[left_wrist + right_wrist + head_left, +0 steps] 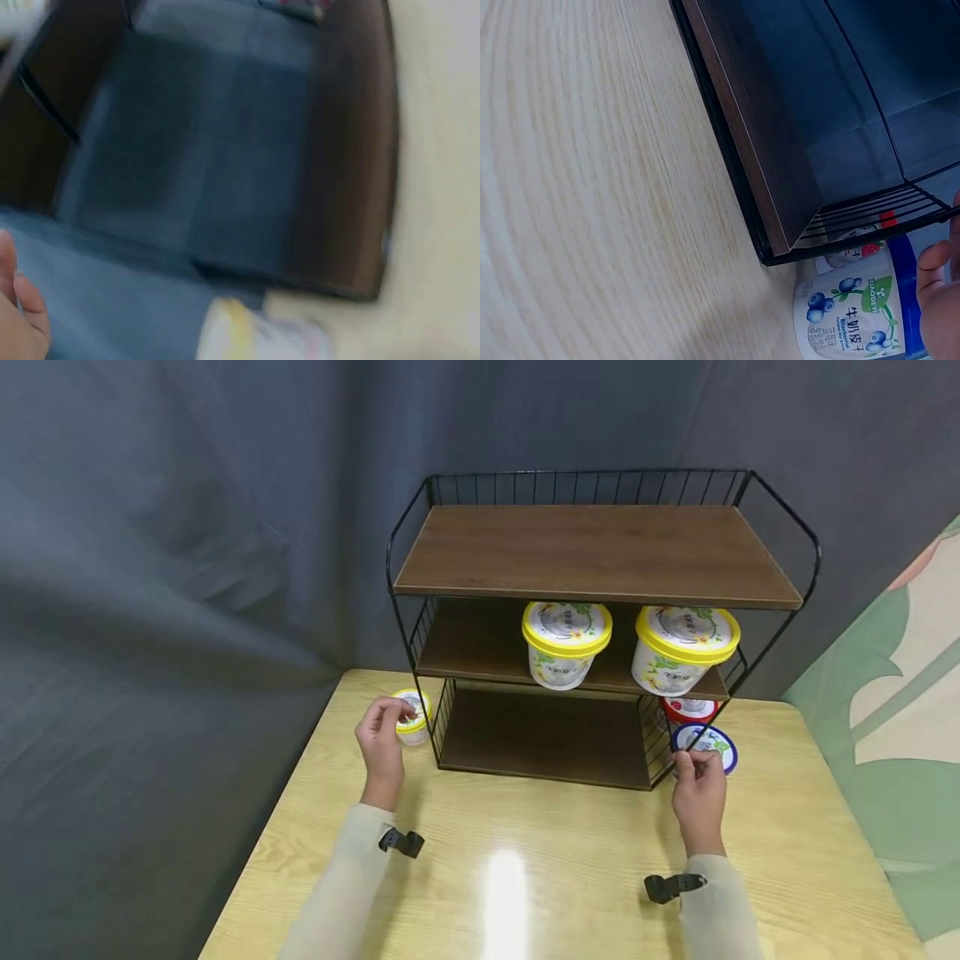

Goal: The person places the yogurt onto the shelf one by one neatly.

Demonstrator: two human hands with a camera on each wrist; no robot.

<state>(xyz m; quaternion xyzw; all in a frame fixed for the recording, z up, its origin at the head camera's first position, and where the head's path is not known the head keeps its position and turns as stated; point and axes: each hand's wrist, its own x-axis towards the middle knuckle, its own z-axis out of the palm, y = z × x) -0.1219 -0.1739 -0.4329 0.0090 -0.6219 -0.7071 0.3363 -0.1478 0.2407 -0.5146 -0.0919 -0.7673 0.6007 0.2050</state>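
A black wire rack with brown boards (pixel 540 735) stands on the table. My left hand (pixel 382 743) is beside its left end, in front of a small white tub with a yellow lid (pixel 411 737). In the left wrist view, which is blurred, the loosely bent left fingers (pixel 30 307) hold nothing and are apart from the yellow-lidded tub (pixel 289 341). My right hand (pixel 699 789) is at the rack's front right post, its thumb and finger on either side of the post. Close by that thumb is a blueberry tub with a blue lid (pixel 847 311).
Two larger yellow-lidded tubs (pixel 566 643) stand on the middle shelf. Behind the blue-lidded tub, outside the rack's right end, is a red-lidded tub (pixel 687 708). A dark curtain (pixel 187 568) hangs behind and to the left of the table (pixel 562 860).
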